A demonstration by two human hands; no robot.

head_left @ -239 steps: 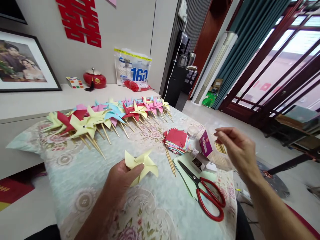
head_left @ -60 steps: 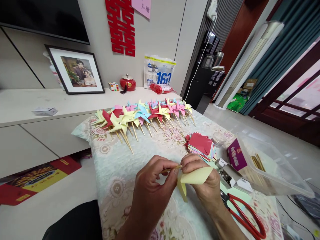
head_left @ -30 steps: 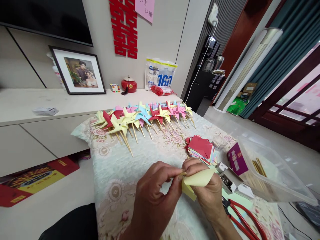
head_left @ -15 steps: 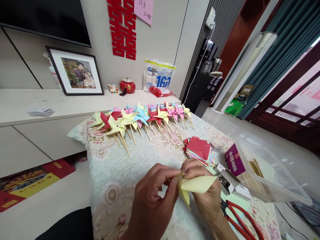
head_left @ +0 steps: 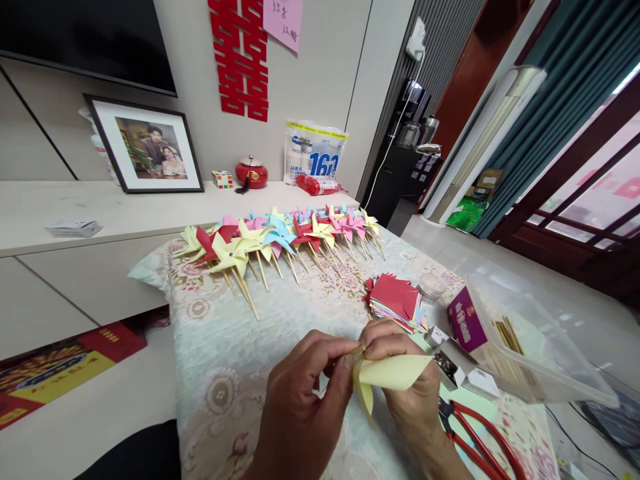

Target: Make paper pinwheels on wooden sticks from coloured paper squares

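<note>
A pale yellow paper pinwheel (head_left: 390, 373) is held up between both hands over the flowered tablecloth (head_left: 240, 333). My left hand (head_left: 300, 407) pinches a thin wooden stick (head_left: 356, 349) at the pinwheel's centre, fingers closed. My right hand (head_left: 405, 380) grips the yellow pinwheel from behind, thumb and fingers pressed together at the same spot. Most of the stick is hidden by my fingers.
A row of finished coloured pinwheels on sticks (head_left: 280, 240) lies at the table's far end. A stack of coloured paper squares (head_left: 397, 300), a small jar (head_left: 431, 287), a purple box (head_left: 464, 319), a clear tray of sticks (head_left: 530, 347) and red scissors (head_left: 480, 447) lie at the right.
Eight seconds ago my left hand alone held the pinwheel and my right reached toward the sticks. Now both hands pinch stick and pinwheel together; over the last second they barely moved.
</note>
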